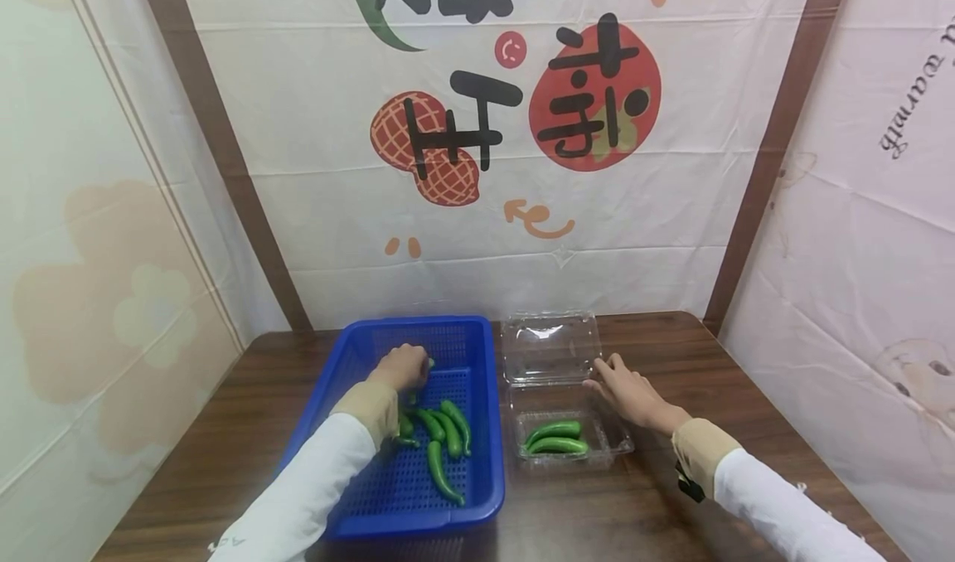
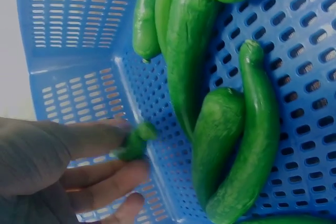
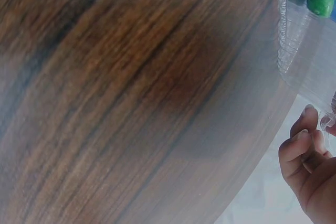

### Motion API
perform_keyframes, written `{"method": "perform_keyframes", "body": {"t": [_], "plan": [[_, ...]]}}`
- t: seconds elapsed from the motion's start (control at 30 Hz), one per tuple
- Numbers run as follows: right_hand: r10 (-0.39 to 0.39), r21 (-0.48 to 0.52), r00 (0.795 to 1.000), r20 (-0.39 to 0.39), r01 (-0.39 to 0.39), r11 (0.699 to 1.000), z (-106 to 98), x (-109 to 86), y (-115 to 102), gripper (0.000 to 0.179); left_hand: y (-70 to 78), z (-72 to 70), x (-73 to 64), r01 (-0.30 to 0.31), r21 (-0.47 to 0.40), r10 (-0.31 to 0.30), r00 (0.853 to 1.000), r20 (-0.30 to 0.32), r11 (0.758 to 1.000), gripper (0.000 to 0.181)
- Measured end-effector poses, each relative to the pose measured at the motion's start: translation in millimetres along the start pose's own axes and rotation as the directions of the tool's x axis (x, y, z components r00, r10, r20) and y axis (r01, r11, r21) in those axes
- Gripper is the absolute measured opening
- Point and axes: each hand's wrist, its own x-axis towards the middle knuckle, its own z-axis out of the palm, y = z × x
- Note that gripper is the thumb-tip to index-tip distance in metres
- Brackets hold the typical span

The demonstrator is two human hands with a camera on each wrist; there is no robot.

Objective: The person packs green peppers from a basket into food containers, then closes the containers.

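In the blue basket (image 1: 488,429), my left hand (image 1: 403,367) pinches a green pepper (image 2: 135,141) between thumb and fingers, near the basket wall. Several other green peppers (image 1: 442,471) lie on the basket floor, below the wrist in the head view. To the right stands a clear plastic clamshell box (image 1: 522,454) with its lid (image 1: 552,346) folded back. Two green peppers (image 1: 558,444) lie side by side in its near part. At the box's right edge, by the hinge, my right hand (image 1: 630,392) holds the thin plastic; curled fingers (image 3: 295,156) show in the right wrist view.
Basket and box stand side by side on a brown wood-grain table (image 1: 656,496). Behind the table hangs a printed white cloth (image 1: 477,280), with more cloth walls on the left and right. The basket's raised rim lies between the peppers and the box.
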Motion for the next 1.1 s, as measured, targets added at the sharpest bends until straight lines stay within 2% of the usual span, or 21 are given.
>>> {"method": "perform_keyframes", "body": {"t": [0.1,0.23,0.33,0.4,0.5,0.57,0.73,0.83,1.1], "plan": [[-0.001,-0.002,1.0,-0.005,0.001,1.0,-0.7,0.0,-0.1,0.016,4.5,-3.5,-4.0,0.02,-0.035,-0.02,1.0,0.009,0.999,0.016],[0.005,0.001,1.0,-0.01,-0.005,1.0,-1.8,0.5,0.5,0.015,6.8,-3.7,-3.8,0.008,-0.041,-0.008,1.0,-0.007,0.999,0.012],[0.003,0.0,1.0,-0.011,-0.003,1.0,-1.6,0.3,0.8,0.016,6.2,-3.3,-1.5,0.008,-0.029,-0.008,1.0,-0.019,1.0,0.034],[-0.003,0.001,1.0,-0.014,0.003,1.0,-0.9,0.0,0.3,0.016,5.8,-4.2,-0.4,0.021,-0.015,-0.022,1.0,-0.019,1.0,0.042],[-0.011,-0.004,1.0,-0.018,0.011,1.0,0.3,-0.9,-0.5,0.016,6.6,-7.0,-0.9,0.022,0.0,-0.022,0.999,-0.032,1.0,0.021],[-0.011,-0.01,1.0,-0.023,0.01,1.0,0.9,-0.9,-0.8,0.016,6.5,-8.2,-0.1,0.015,-0.001,-0.015,0.999,-0.036,1.0,0.016],[-0.008,-0.018,1.0,-0.024,0.008,1.0,1.2,-0.7,-1.2,0.016,6.7,-11.0,2.6,-0.004,-0.029,0.004,1.0,0.0,1.0,0.024],[-0.01,-0.019,1.0,-0.019,0.009,1.0,0.8,-0.5,-1.9,0.016,11.6,-18.0,-0.1,-0.007,-0.011,0.008,1.0,0.03,1.0,0.03],[0.001,-0.014,1.0,-0.013,-0.001,1.0,0.8,0.0,-2.4,0.017,24.3,-35.6,-2.4,-0.043,0.023,0.043,0.999,0.002,0.999,0.032]]}}
